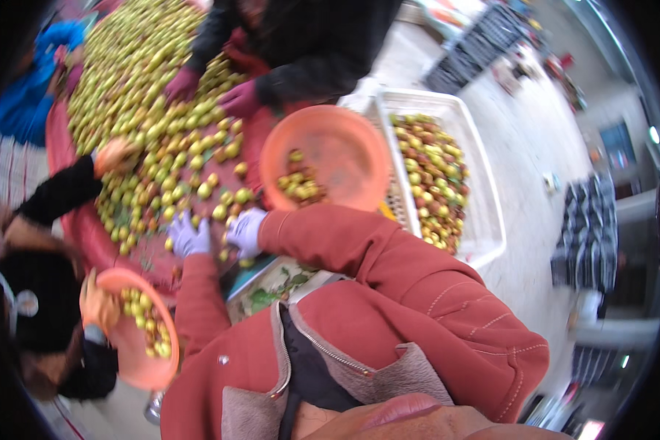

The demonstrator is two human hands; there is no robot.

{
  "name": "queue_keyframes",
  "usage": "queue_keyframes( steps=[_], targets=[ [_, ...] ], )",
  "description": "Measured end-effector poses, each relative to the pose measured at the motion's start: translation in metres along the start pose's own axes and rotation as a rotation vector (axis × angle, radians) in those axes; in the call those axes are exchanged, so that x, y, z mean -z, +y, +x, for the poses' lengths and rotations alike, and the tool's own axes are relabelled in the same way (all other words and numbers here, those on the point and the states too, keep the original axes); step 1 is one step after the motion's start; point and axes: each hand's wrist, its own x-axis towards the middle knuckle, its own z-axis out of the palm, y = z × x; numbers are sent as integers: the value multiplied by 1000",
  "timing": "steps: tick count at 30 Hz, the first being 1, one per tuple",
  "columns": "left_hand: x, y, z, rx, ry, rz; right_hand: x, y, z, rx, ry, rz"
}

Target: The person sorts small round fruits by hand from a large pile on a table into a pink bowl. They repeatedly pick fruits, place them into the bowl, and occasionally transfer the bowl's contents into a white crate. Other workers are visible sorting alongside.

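Note:
My left hand (pixel 189 235), in a pale lilac glove, rests with fingers spread at the near edge of a heap of small green and reddish fruits (pixel 159 159) on a red cloth-covered table. My right hand (pixel 246 232), gloved alike, is beside a few loose fruits right of it; whether its fingers hold one cannot be told. Just beyond my right forearm, an orange plastic basin (pixel 352 159) has a small pile of fruits at its left side. Right of the basin stands a white plastic crate (pixel 487 203) partly filled with reddish and green fruits.
A co-worker's orange-gloved hand (pixel 115 157) touches the heap at left; another orange glove (pixel 98 308) grips a second orange basin (pixel 171 324). Opposite, a person in black has pink gloves (pixel 241 100) by the fruit. Someone in blue (pixel 27 110) is upper left. Dark stacked crates (pixel 586 231) stand right.

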Motion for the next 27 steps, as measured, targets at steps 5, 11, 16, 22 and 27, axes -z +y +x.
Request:
queue_keyframes(
  steps=[5,11,16,22,27],
  targets=[
    [-16,-10,19,56,85,49,-70,-11,-49,61,341,59],
    [-24,-16,57,166,-10,252,-163,17,-66,201,555,-81],
    [-19,0,85,194,-155,211,-239,42,-7,27,392,352],
    [-15,31,88,163,-186,198,-264,63,-18,-114,445,282],
    [-23,47,95,194,-159,235,-248,70,-53,-90,439,395]
  ],
)
